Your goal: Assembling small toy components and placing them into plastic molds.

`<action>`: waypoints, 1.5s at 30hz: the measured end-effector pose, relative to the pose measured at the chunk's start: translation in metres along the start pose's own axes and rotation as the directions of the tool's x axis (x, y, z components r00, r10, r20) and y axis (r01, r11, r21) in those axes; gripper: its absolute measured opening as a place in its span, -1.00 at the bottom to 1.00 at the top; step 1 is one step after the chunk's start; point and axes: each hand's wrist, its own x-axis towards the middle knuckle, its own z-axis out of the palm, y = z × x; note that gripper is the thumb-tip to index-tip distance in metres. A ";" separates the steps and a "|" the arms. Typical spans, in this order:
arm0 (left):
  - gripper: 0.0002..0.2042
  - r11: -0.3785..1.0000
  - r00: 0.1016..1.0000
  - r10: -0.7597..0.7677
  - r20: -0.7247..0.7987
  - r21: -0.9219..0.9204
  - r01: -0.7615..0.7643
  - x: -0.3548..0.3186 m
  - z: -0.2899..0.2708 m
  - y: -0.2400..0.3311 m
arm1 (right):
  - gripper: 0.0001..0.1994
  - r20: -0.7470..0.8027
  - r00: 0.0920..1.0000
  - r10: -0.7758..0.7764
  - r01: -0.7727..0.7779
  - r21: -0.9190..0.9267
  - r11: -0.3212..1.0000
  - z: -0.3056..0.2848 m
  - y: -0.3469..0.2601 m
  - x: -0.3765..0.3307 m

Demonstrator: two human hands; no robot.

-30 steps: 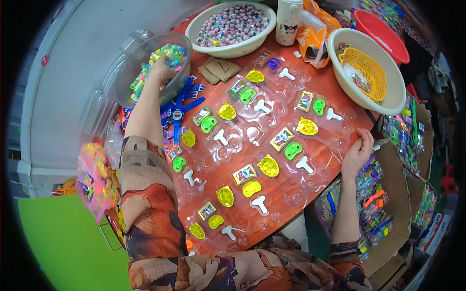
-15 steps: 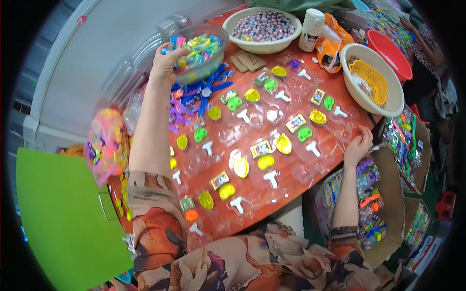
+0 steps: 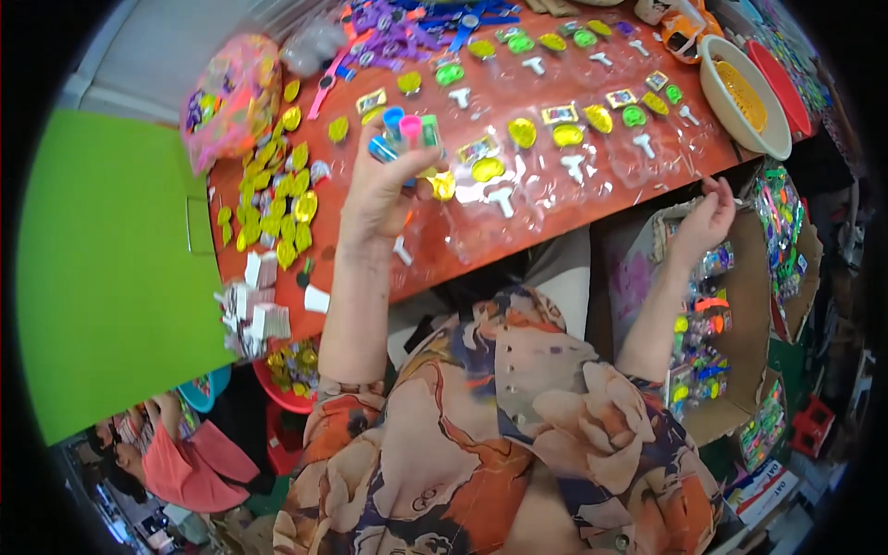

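My left hand point(image 3: 377, 199) is closed round several small coloured cylinders point(image 3: 411, 128), with blue, pink and green ends showing. It is above the near left part of a red table, over clear plastic blister trays point(image 3: 462, 215). The trays hold white T-shaped pieces point(image 3: 573, 168), yellow foil-like pieces point(image 3: 522, 133), green shapes point(image 3: 634, 116) and small picture cards point(image 3: 560, 114). Part of the tray beneath my left hand is hidden. My right hand point(image 3: 708, 220) hangs beyond the table's right edge, fingers loosely bent and apart, with nothing visible in it.
Yellow foil-like pieces point(image 3: 271, 205) lie heaped at the left, near white card stacks point(image 3: 268, 322) and a green panel point(image 3: 111, 268). Purple and blue toy watches point(image 3: 393, 37) lie at the back. A cream basin point(image 3: 777, 139) stands right, above a filled cardboard box point(image 3: 745, 370). Another person point(image 3: 199, 462) is lower left.
My left hand has come back from the bowl of coloured cylinders toward me, still holding some. The view has tipped down and left, and my right hand remains beside the table's right edge.
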 end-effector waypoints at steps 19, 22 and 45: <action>-0.39 0.971 0.937 0.218 -0.273 0.152 -0.182 -0.110 -0.093 -0.030 | -0.73 0.924 0.245 -0.294 -0.016 0.307 0.952 0.174 -0.177 -0.242; -0.41 0.973 0.941 0.211 -0.266 0.151 -0.175 -0.109 -0.104 -0.032 | -0.73 0.967 0.200 -0.155 -0.183 0.192 0.964 0.179 -0.168 -0.245; -0.43 0.963 0.935 0.220 -0.276 -0.090 -0.254 -0.105 -0.155 -0.043 | -0.72 0.993 0.055 0.105 0.137 -0.112 0.984 0.182 -0.145 -0.239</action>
